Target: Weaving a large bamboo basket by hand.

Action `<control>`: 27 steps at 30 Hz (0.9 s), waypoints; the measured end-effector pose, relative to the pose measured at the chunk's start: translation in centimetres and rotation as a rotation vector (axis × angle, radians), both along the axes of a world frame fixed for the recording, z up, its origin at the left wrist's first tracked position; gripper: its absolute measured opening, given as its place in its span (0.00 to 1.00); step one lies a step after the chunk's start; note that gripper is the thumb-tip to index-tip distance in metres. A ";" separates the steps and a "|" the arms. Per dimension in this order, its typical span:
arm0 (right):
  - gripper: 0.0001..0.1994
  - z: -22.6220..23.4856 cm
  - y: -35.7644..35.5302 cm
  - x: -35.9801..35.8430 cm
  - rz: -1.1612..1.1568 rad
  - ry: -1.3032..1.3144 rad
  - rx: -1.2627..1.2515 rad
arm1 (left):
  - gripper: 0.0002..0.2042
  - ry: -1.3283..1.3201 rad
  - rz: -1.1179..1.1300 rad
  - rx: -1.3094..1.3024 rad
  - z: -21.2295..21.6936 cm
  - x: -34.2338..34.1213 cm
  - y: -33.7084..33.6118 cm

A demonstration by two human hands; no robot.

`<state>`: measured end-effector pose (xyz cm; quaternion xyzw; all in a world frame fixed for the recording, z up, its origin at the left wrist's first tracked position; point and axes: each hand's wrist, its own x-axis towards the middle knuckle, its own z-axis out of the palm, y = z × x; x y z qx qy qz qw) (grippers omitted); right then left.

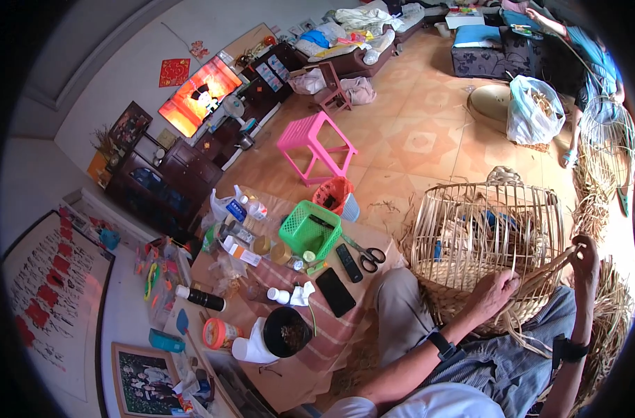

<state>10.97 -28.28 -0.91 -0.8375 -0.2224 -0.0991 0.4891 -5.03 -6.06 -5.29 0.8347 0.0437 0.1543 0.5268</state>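
Observation:
A partly woven basket [443,296] rests against my lap at the right, with a braided lower band and bare upright ribs above it. My left hand [494,292] is closed at its near side, pinching a tan plant-fibre strip. Out to the right, my right hand [584,259] is raised, its fingers closed on the far end of a flat fibre strip [551,267]. That strip stretches between both hands across the basket's side. Loose strand ends [519,334] hang below my left hand. Blue and pale items show through the ribs inside the basket.
Left of my knee, a low table [363,299] holds scissors [370,259], a remote [348,262], a phone [335,292], a green basket [310,231], bottles and a black bowl [287,332]. Fibre bundles [610,313] lie at my right. Ahead stands a pink stool [317,143]; another person [596,52] is far right.

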 end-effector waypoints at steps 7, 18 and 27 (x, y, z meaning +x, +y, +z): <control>0.25 0.4 -2.9 3.9 -0.277 -0.572 -0.408 | 0.13 0.084 -0.024 -0.028 0.6 -0.1 0.1; 0.07 -2.3 1.3 -6.5 0.097 0.253 -0.133 | 0.12 0.162 0.010 0.024 0.2 0.1 -0.2; 0.09 -1.6 6.0 -9.6 0.227 0.152 0.088 | 0.12 0.075 0.157 0.086 -0.7 0.6 -0.8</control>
